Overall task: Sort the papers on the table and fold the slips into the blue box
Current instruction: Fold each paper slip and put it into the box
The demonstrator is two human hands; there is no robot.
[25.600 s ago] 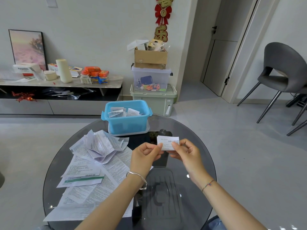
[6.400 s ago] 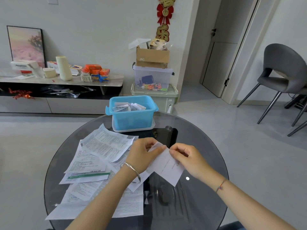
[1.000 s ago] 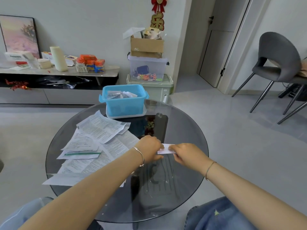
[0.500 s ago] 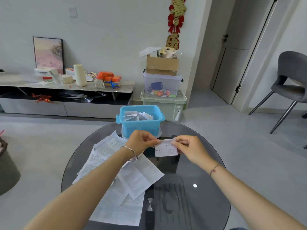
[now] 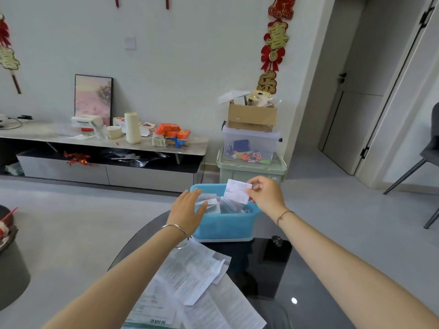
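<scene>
The blue box point(image 5: 225, 225) stands at the far side of the round glass table point(image 5: 280, 276), with several folded slips point(image 5: 228, 205) inside it. My right hand point(image 5: 264, 194) pinches a folded white slip point(image 5: 237, 191) and holds it over the box's right half. My left hand point(image 5: 187, 210) lies with straight fingers against the box's left rim and holds nothing. Printed paper sheets point(image 5: 192, 279) lie spread on the table between my forearms.
Behind the table, stacked storage bins point(image 5: 251, 160) carry a cardboard box. A low cabinet point(image 5: 107, 153) with clutter runs along the wall at left. A grey chair point(image 5: 427, 157) stands at the right edge and a dark stool point(image 5: 9, 257) at the left.
Both hands have moved forward from the table's middle to the blue box. My left hand has let go of the slip and now touches the box; the right hand alone holds the slip.
</scene>
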